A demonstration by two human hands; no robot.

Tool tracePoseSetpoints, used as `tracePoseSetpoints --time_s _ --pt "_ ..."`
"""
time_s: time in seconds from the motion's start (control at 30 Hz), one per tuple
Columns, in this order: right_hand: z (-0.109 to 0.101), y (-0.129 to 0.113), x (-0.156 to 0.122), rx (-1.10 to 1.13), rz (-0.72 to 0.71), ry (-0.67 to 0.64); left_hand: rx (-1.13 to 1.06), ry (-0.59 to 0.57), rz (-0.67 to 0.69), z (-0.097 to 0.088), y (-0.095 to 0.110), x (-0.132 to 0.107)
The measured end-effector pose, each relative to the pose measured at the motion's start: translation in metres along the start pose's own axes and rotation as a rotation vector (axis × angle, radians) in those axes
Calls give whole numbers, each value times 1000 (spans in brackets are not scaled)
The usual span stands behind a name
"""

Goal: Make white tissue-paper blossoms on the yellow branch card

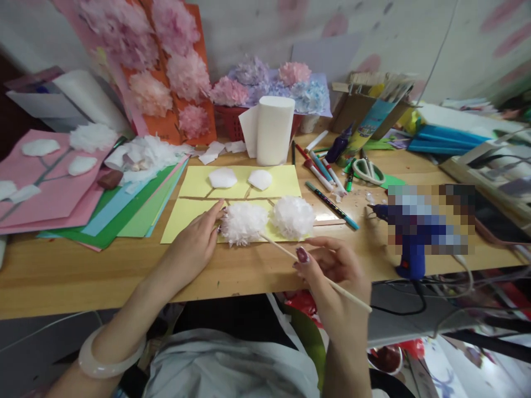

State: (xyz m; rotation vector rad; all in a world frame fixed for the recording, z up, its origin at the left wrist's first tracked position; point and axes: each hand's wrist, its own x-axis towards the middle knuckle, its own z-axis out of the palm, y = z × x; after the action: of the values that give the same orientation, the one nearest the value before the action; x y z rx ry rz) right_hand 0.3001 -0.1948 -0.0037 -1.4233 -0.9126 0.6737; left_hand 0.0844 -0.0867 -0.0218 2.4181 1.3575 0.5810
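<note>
A yellow sheet lies on the wooden table with two flat white paper rounds at its top and two fluffy white tissue flowers at its lower edge. My left hand rests on the sheet, fingertips touching the left fluffy flower. My right hand pinches a thin wooden stick; the stick's far tip pokes into the left flower.
A white paper roll stands behind the sheet. Coloured paper sheets and a pink card lie left. Markers, scissors and a blue glue gun lie right. Tissue flowers line the back wall.
</note>
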Motion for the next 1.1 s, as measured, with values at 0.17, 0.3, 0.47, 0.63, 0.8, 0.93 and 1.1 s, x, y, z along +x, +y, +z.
tracePoseSetpoints --time_s 0.17,0.3,0.47,0.63,0.8,0.93,1.1 --pt "-28 -5 -8 -127 -75 94 -4 27 21 2 0 -3" --pt "-33 -4 -9 -255 -178 98 7 20 39 3 -2 -4" --pt "-26 -9 -8 -324 -207 44 32 17 69 3 -4 -3" --pt "-26 -11 -2 -327 -143 36 73 15 89 4 -5 -2" --pt "-25 -8 6 -413 -107 43 85 18 113 4 -7 -2" --pt "-22 -6 8 -379 -80 62 74 16 108 4 -7 -2" --pt "-25 -6 6 -324 -26 32 56 5 75 3 -5 -2"
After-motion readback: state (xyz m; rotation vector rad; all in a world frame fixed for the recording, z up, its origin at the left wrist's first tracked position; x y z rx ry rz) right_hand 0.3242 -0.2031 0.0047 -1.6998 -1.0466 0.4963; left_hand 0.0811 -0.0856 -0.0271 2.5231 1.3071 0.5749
